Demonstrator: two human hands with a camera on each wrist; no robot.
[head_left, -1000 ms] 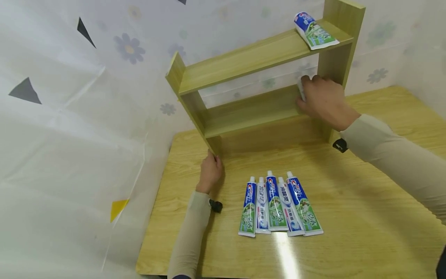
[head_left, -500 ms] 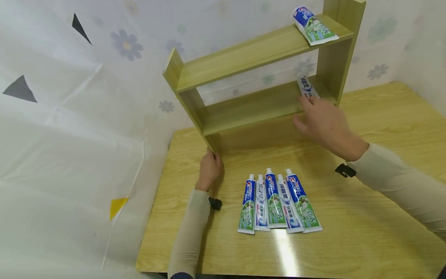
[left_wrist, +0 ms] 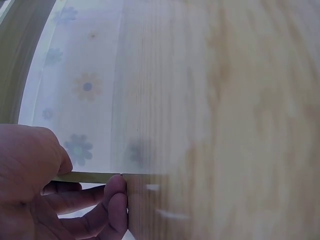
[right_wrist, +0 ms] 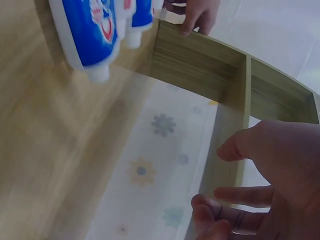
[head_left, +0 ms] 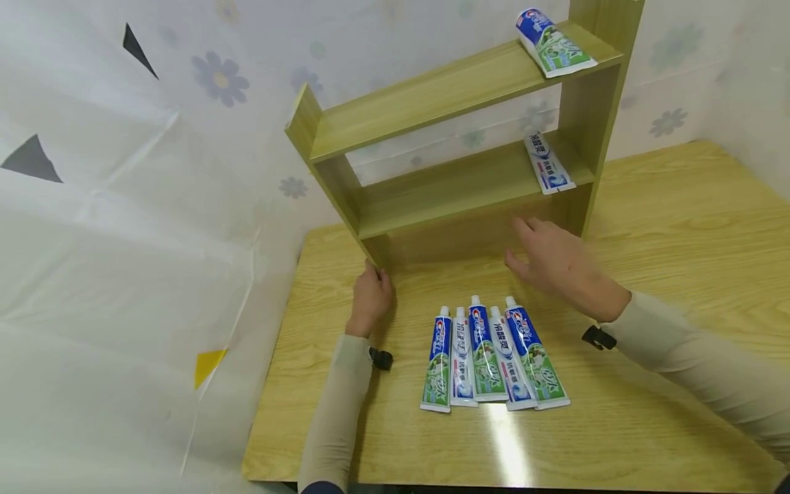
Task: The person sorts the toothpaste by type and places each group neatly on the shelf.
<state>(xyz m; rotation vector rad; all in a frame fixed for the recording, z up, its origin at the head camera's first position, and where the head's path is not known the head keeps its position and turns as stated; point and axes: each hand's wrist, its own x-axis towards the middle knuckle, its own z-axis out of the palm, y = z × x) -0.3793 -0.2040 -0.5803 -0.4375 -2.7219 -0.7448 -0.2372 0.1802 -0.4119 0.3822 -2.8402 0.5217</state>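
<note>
A: Grip?
B: Left hand (head_left: 372, 295) is pinching the shelf unit (head_left: 457, 99); right hand (head_left: 558, 266) is hovering, thumb and fingers parted.
A: Locations?
B: White tube (head_left: 548, 163) is lying on the lower shelf (head_left: 444, 192), blue-green tube (head_left: 551, 44) above, five tubes (head_left: 486, 357) on the table (head_left: 666, 418).

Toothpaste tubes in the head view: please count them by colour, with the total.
Blue-and-green tubes: 4 (3 on the table, 1 on the upper shelf)
White tubes: 3 (2 on the table, 1 on the lower shelf)
Total: 7

4 Crest tubes (head_left: 486, 353): blue, green; 3 white tubes (head_left: 546, 165); yellowish grained shelf (head_left: 426, 99); flowered wall (head_left: 395, 55).
</note>
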